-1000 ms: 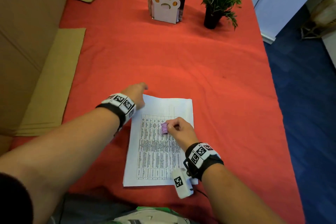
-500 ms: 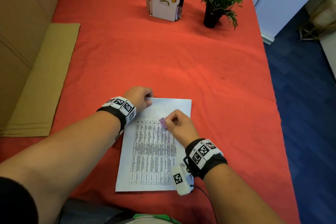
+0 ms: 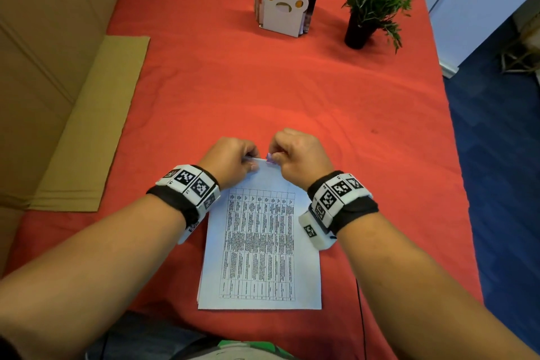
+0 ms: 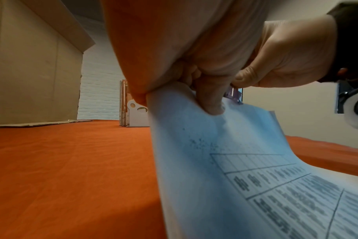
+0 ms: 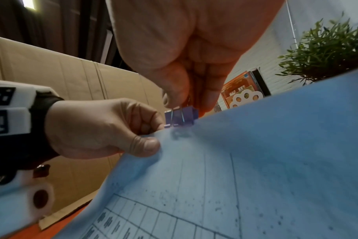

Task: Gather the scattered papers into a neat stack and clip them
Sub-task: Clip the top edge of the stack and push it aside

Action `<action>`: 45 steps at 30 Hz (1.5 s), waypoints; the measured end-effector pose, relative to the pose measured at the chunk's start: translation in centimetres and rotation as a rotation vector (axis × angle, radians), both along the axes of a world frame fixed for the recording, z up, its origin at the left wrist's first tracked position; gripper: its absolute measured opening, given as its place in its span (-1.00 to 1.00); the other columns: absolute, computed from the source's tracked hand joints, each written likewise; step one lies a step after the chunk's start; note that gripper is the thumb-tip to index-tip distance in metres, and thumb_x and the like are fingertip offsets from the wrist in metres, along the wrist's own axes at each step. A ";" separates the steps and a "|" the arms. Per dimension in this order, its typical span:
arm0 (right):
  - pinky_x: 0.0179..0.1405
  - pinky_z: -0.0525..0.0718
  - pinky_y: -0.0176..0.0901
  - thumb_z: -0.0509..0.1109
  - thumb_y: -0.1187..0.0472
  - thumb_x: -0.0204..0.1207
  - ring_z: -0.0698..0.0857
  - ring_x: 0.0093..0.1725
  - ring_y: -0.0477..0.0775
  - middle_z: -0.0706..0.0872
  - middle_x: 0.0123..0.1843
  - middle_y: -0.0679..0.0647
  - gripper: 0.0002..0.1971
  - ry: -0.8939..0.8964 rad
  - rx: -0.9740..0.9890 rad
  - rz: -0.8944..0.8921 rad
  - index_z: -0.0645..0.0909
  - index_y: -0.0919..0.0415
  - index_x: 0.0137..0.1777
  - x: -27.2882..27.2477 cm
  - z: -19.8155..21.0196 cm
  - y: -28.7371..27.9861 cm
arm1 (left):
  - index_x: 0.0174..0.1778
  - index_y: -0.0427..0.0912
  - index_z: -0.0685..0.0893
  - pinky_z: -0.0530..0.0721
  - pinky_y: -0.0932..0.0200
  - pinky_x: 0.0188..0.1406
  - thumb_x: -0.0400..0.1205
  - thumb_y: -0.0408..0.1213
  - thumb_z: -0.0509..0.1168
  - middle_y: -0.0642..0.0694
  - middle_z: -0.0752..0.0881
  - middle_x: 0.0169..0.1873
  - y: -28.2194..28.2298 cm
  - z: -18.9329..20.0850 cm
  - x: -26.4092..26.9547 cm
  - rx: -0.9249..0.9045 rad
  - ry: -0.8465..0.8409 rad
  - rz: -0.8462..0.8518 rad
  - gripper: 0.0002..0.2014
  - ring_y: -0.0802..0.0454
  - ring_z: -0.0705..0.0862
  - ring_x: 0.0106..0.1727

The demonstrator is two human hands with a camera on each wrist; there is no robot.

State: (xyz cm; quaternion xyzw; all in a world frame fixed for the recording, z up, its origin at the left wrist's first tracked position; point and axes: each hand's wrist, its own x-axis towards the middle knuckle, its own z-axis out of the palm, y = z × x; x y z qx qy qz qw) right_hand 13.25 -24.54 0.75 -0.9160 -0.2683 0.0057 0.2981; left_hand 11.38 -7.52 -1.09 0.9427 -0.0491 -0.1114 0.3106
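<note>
A stack of white papers printed with a table lies on the red tablecloth near the front edge. My left hand pinches the stack's far edge between thumb and fingers and lifts it off the cloth, as the left wrist view shows at the papers. My right hand pinches the wire handles of a purple binder clip right at that lifted edge. In the right wrist view the clip sits at the paper's edge, beside my left hand.
A white paw-shaped bookend with books and a potted plant stand at the table's far end. Flat cardboard lies along the left side, with a cardboard wall beyond. Blue floor drops off on the right.
My right hand carried the purple clip from the middle of the page up to the far edge. My left hand went from resting at the top corner to pinching and lifting that edge.
</note>
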 end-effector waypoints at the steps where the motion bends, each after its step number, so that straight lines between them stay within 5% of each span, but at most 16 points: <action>1: -0.32 0.45 -0.12 0.50 0.37 0.32 0.51 -0.32 0.06 0.61 -0.35 0.11 -0.88 0.011 -0.023 0.012 0.59 0.29 -0.31 0.0 0.0 0.1 | -0.16 -0.16 0.74 0.44 0.25 -0.28 0.45 -0.31 0.47 -0.11 0.74 -0.34 0.1 0.1 -0.1 -0.005 0.000 0.004 -0.91 -0.03 0.64 -0.29; 5: -0.33 0.44 -0.09 0.45 0.37 0.39 0.52 -0.29 0.14 0.58 -0.30 0.09 -0.85 0.042 -0.054 0.006 0.50 0.27 -0.21 -0.1 -0.9 0.5 | -0.16 -0.15 0.75 0.62 0.16 -0.22 0.45 -0.31 0.46 -0.12 0.79 -0.31 0.2 0.2 -0.2 -0.011 0.007 0.023 -0.92 -0.06 0.71 -0.24; 10: 0.00 0.50 -0.03 0.36 0.30 0.45 0.58 0.06 0.22 0.67 0.11 0.14 -0.95 -0.172 -0.147 -0.033 0.55 0.22 -0.11 -2.6 -1.8 0.8 | -0.14 -0.15 0.75 0.47 0.26 -0.20 0.46 -0.28 0.45 -0.08 0.75 -0.31 0.5 0.5 0.5 0.014 0.008 0.050 -0.91 -0.01 0.66 -0.24; 16: -0.12 0.55 -0.03 0.51 0.38 0.29 0.59 -0.03 0.13 0.68 0.02 0.04 -0.74 -0.261 -0.150 -0.120 0.65 0.15 -0.04 -7.4 -4.6 0.9 | -0.13 -0.17 0.76 0.44 0.27 -0.24 0.47 -0.29 0.43 -0.15 0.78 -0.26 0.7 1.2 1.0 0.015 -0.020 0.030 -0.90 -0.02 0.63 -0.24; 19: 0.18 0.45 0.01 0.42 0.28 0.40 0.53 0.23 0.11 0.64 0.24 0.04 -0.66 -0.263 -0.082 -0.213 0.58 0.12 0.19 -6.5 -3.1 1.0 | -0.15 -0.18 0.76 0.52 0.23 -0.20 0.46 -0.31 0.45 -0.16 0.81 -0.25 0.8 1.1 0.8 -0.008 -0.031 0.014 -0.91 -0.05 0.70 -0.21; 22: 0.55 0.08 0.09 0.37 0.13 0.47 0.35 0.53 0.09 0.59 0.38 0.00 -0.42 -0.153 -0.159 -0.239 0.28 0.08 0.48 -5.0 -1.7 0.9 | -0.16 -0.15 0.75 0.60 0.19 -0.16 0.44 -0.30 0.46 -0.14 0.81 -0.25 0.5 1.4 0.4 -0.034 -0.064 -0.002 -0.91 -0.05 0.71 -0.20; 25: 0.59 -0.16 0.32 0.34 -0.01 0.49 0.38 0.53 0.09 0.73 0.20 -0.01 -0.19 -0.023 -0.254 -0.217 -0.01 0.10 0.64 -4.3 -1.2 0.8 | -0.15 -0.14 0.76 0.65 0.13 -0.11 0.44 -0.31 0.46 -0.12 0.80 -0.24 0.2 1.5 -0.1 -0.036 -0.092 -0.030 -0.90 -0.05 0.71 -0.19; 28: 0.53 -0.29 0.45 0.35 -0.05 0.44 0.15 0.65 0.11 0.53 0.48 -0.01 -0.10 -0.037 -0.248 -0.332 -0.13 0.03 0.65 -4.3 -1.1 0.0 | -0.14 -0.12 0.75 0.66 0.12 -0.10 0.46 -0.31 0.44 -0.11 0.79 -0.24 0.8 1.2 0.3 -0.033 -0.046 0.029 -0.90 -0.07 0.71 -0.16; 31: 0.60 -0.26 0.31 0.37 0.10 0.44 -0.05 0.69 0.08 0.02 0.71 0.02 -0.07 0.070 -0.051 -0.582 -0.18 0.04 0.66 -4.6 -2.2 -1.8 | -0.30 -0.06 0.67 0.54 0.22 -0.29 0.48 -0.39 0.40 -0.02 0.68 -0.38 2.3 1.4 1.4 -0.148 0.030 0.147 -0.87 0.06 0.63 -0.31; 33: 0.65 0.12 0.15 0.34 0.24 0.50 0.21 0.63 0.08 0.19 0.66 0.11 -0.12 0.337 0.264 -0.601 -0.19 0.05 0.65 -5.0 -3.0 -3.2 | -0.39 -0.03 0.61 0.52 0.31 -0.44 0.49 -0.49 0.37 0.02 0.62 -0.44 3.4 1.9 2.3 -0.283 0.053 0.225 -0.75 0.27 0.56 -0.47; 36: 0.18 0.51 -0.23 0.25 0.29 0.60 0.61 0.20 0.01 0.61 0.22 0.01 -0.50 0.610 0.341 -0.508 0.25 0.10 0.51 -6.1 -4.0 -5.5 | -0.41 -0.05 0.59 0.51 0.43 -0.52 0.51 -0.57 0.33 -0.03 0.59 -0.46 5.1 2.9 3.9 -0.435 0.024 0.346 -0.69 0.34 0.53 -0.58; 38: -0.14 0.63 -0.14 0.23 0.27 0.62 0.69 -0.06 0.05 0.69 -0.02 0.04 -0.82 0.651 0.246 -0.499 0.50 0.07 0.17 -6.7 -4.8 -6.8 | -0.40 -0.07 0.59 0.56 0.30 -0.44 0.52 -0.54 0.33 -0.06 0.60 -0.45 6.0 3.4 5.0 -0.488 0.019 0.459 -0.72 0.21 0.55 -0.49; 41: -0.61 0.61 -0.18 0.15 0.33 0.65 0.67 -0.51 0.03 0.69 -0.31 0.19 -0.79 0.752 0.364 -0.574 0.49 0.00 -0.09 -6.8 -5.1 -7.8 | -0.35 -0.03 0.64 0.61 0.15 -0.23 0.52 -0.46 0.36 -0.09 0.68 -0.36 6.1 3.2 5.9 -0.516 -0.018 0.521 -0.78 0.02 0.60 -0.35; 43: -0.76 0.52 -0.27 0.12 0.37 0.65 0.57 -0.70 -0.05 0.61 -0.48 0.19 -0.75 0.726 0.424 -0.694 0.49 0.04 -0.15 -5.9 -5.0 -8.6 | -0.03 -0.07 0.70 0.60 0.08 0.08 0.52 -0.42 0.38 -0.21 0.74 -0.04 5.3 2.2 5.9 -0.399 -0.050 0.442 -0.81 -0.12 0.68 -0.02; 45: -0.82 0.46 -0.35 0.13 0.39 0.64 0.52 -0.78 -0.12 0.56 -0.53 0.18 -0.79 0.692 0.451 -0.806 0.53 0.14 -0.12 -4.6 -4.9 -9.8 | 0.48 -0.22 0.43 0.35 0.05 0.48 0.47 -0.29 0.45 -0.30 0.49 0.46 4.1 0.5 5.0 -0.142 0.003 0.307 -0.36 -0.19 0.44 0.48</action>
